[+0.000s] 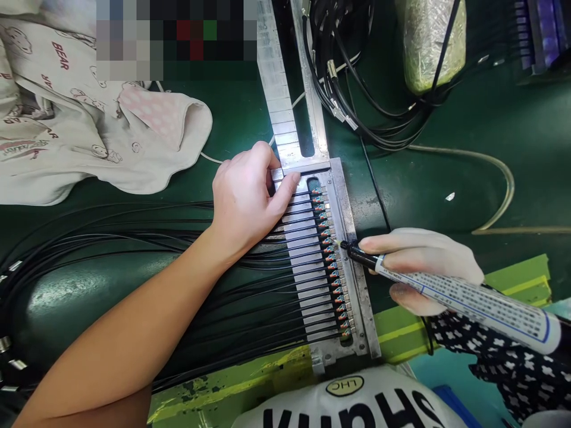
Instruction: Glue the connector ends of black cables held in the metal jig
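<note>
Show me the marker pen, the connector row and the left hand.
Marker pen point(464, 303): head view, on its white printed barrel.
Connector row point(331, 261): head view, on a connector midway along the row.
Left hand point(247, 199): head view, on the back of the hand.

Left hand point(247, 202) on a metal cable jig point(359, 279), marker point(468, 303) in right hand point(419, 261), tip seemingly at a connector point(329, 241)
</note>
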`<action>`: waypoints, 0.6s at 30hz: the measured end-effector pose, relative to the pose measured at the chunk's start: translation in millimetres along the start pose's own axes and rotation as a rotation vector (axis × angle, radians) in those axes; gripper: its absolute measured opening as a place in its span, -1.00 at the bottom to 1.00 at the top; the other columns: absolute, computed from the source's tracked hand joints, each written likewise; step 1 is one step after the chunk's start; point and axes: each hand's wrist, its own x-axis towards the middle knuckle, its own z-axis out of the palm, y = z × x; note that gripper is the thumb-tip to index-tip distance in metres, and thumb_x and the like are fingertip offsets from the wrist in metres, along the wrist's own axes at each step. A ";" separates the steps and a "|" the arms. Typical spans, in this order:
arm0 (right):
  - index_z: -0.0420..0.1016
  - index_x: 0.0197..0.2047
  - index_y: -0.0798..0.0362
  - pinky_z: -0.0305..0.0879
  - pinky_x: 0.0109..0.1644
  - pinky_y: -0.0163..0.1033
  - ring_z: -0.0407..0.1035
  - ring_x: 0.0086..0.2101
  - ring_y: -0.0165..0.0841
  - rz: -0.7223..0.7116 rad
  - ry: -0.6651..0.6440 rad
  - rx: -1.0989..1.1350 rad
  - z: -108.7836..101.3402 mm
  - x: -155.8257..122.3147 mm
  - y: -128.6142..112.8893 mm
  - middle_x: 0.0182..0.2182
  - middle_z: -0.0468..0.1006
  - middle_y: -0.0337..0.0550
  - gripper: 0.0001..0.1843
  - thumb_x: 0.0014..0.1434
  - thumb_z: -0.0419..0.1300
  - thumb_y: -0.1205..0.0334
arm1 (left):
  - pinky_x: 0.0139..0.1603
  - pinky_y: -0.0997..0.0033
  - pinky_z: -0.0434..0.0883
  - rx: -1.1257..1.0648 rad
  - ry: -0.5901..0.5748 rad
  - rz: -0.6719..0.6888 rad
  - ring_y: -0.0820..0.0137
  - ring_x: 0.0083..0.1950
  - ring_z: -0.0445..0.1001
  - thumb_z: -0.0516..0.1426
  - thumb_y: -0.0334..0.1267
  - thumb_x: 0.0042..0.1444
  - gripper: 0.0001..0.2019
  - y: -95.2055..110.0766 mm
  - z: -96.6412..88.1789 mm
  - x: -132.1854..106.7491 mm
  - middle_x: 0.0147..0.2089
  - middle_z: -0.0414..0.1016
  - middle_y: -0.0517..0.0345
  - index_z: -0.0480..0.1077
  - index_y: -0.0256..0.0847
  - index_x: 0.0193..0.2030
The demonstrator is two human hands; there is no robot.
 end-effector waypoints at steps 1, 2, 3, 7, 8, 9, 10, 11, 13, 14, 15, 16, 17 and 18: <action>0.55 -0.05 0.04 0.67 -0.23 -0.10 0.64 -0.22 -0.16 -0.001 0.006 -0.002 -0.1 -0.9 -1.4 -0.11 0.69 0.08 -0.75 0.18 0.31 0.28 | -0.20 0.27 0.31 0.002 0.005 0.003 0.29 -0.29 0.43 0.16 -0.04 0.21 -0.77 -0.3 0.2 -0.1 -0.41 0.32 0.19 0.28 -0.13 -0.24; 0.55 -0.05 0.03 0.67 -0.23 -0.09 0.64 -0.22 -0.16 0.001 0.017 -0.004 -0.3 -2.2 -3.4 -0.10 0.69 0.06 -0.76 0.18 0.30 0.28 | -0.20 0.27 0.31 0.003 0.010 0.008 0.30 -0.30 0.43 0.15 -0.03 0.21 -0.77 -0.6 0.4 -0.1 -0.41 0.33 0.19 0.28 -0.13 -0.23; 0.55 -0.05 0.01 0.66 -0.22 -0.09 0.64 -0.22 -0.17 0.010 0.030 -0.006 -0.5 -3.6 -5.8 -0.10 0.69 0.04 -0.76 0.19 0.29 0.28 | -0.20 0.27 0.32 0.003 0.014 0.012 0.30 -0.30 0.43 0.15 -0.02 0.21 -0.77 -0.9 0.7 -0.2 -0.41 0.33 0.19 0.29 -0.13 -0.23; 0.53 -0.05 -0.01 0.66 -0.22 -0.06 0.64 -0.25 -0.17 0.052 0.031 -0.020 -1.2 -8.5 -15.0 -0.10 0.70 0.03 -0.74 0.17 0.28 0.33 | -0.18 0.25 0.34 0.002 0.014 0.015 0.29 -0.29 0.44 0.14 0.00 0.22 -0.76 -1.3 1.5 -0.7 -0.41 0.34 0.18 0.31 -0.12 -0.20; 0.52 -0.05 -0.01 0.65 -0.23 -0.06 0.64 -0.26 -0.18 0.053 0.016 -0.028 -1.2 -8.6 -15.9 -0.11 0.70 0.03 -0.74 0.16 0.27 0.35 | -0.17 0.25 0.35 0.001 0.014 0.013 0.28 -0.28 0.45 0.15 0.00 0.22 -0.76 -1.3 1.6 -0.7 -0.41 0.34 0.18 0.32 -0.12 -0.20; 0.52 -0.06 -0.01 0.65 -0.24 -0.07 0.64 -0.27 -0.18 0.050 -0.007 -0.036 -1.3 -8.2 -16.0 -0.12 0.70 0.03 -0.74 0.15 0.27 0.35 | -0.16 0.25 0.35 0.001 0.015 0.012 0.28 -0.27 0.45 0.15 0.00 0.21 -0.76 -1.2 1.6 -0.8 -0.41 0.34 0.18 0.32 -0.12 -0.19; 0.51 -0.08 -0.01 0.65 -0.26 -0.09 0.64 -0.28 -0.19 0.039 -0.024 -0.040 -1.3 -7.3 -15.4 -0.13 0.71 0.04 -0.76 0.15 0.27 0.35 | -0.16 0.24 0.36 0.000 0.015 0.010 0.28 -0.27 0.45 0.15 0.00 0.21 -0.76 -1.1 1.7 -0.8 -0.40 0.34 0.18 0.32 -0.12 -0.19; 0.51 -0.11 -0.01 0.65 -0.26 -0.11 0.64 -0.29 -0.21 0.032 -0.034 -0.042 -1.3 -6.1 -14.4 -0.14 0.71 0.03 -0.78 0.15 0.28 0.33 | -0.15 0.24 0.36 0.000 0.013 0.008 0.28 -0.27 0.46 0.15 0.00 0.21 -0.76 -1.1 1.7 -0.8 -0.40 0.34 0.19 0.32 -0.12 -0.19; 0.51 -0.14 0.02 0.65 -0.25 -0.17 0.65 -0.29 -0.23 0.003 -0.043 -0.042 -1.2 -3.6 -11.9 -0.16 0.71 0.04 -0.82 0.15 0.29 0.30 | -0.15 0.24 0.36 -0.002 0.010 0.002 0.28 -0.27 0.45 0.15 0.00 0.21 -0.75 -1.0 1.6 -0.7 -0.40 0.34 0.19 0.30 -0.12 -0.20; 0.51 -0.16 0.04 0.64 -0.24 -0.19 0.65 -0.28 -0.24 -0.009 -0.040 -0.043 -1.1 -2.7 -10.8 -0.17 0.71 0.06 -0.83 0.15 0.30 0.28 | -0.16 0.24 0.36 -0.002 0.007 0.000 0.29 -0.27 0.45 0.15 0.00 0.22 -0.75 -1.0 1.5 -0.7 -0.40 0.34 0.19 0.30 -0.12 -0.20; 0.51 -0.17 0.05 0.64 -0.22 -0.21 0.65 -0.28 -0.25 -0.011 -0.036 -0.045 -1.0 -2.1 -10.0 -0.17 0.71 0.07 -0.83 0.14 0.31 0.27 | -0.16 0.24 0.36 -0.002 0.005 -0.002 0.29 -0.28 0.45 0.16 0.00 0.22 -0.75 -1.0 1.4 -0.8 -0.40 0.34 0.19 0.29 -0.12 -0.21; 0.51 -0.18 0.07 0.64 -0.21 -0.22 0.65 -0.27 -0.25 -0.008 -0.032 -0.048 -0.9 -1.8 -9.6 -0.18 0.71 0.09 -0.84 0.14 0.31 0.27 | -0.16 0.25 0.35 -0.001 0.005 -0.002 0.29 -0.28 0.45 0.16 0.00 0.21 -0.75 -1.0 1.4 -0.8 -0.40 0.34 0.19 0.29 -0.12 -0.21; 0.51 -0.18 0.08 0.63 -0.20 -0.23 0.65 -0.27 -0.26 -0.003 -0.034 -0.048 -0.8 -1.9 -9.4 -0.18 0.71 0.10 -0.83 0.13 0.31 0.27 | -0.16 0.25 0.35 -0.001 0.004 -0.001 0.30 -0.28 0.44 0.16 0.00 0.21 -0.75 -1.1 1.3 -0.9 -0.40 0.34 0.19 0.28 -0.12 -0.22; 0.51 -0.19 0.09 0.63 -0.19 -0.24 0.65 -0.27 -0.26 0.001 -0.033 -0.046 -0.7 -2.1 -9.4 -0.19 0.71 0.11 -0.83 0.13 0.32 0.27 | -0.16 0.25 0.35 0.000 0.004 0.001 0.30 -0.28 0.44 0.16 -0.01 0.21 -0.75 -1.3 1.4 -1.0 -0.40 0.34 0.19 0.28 -0.12 -0.21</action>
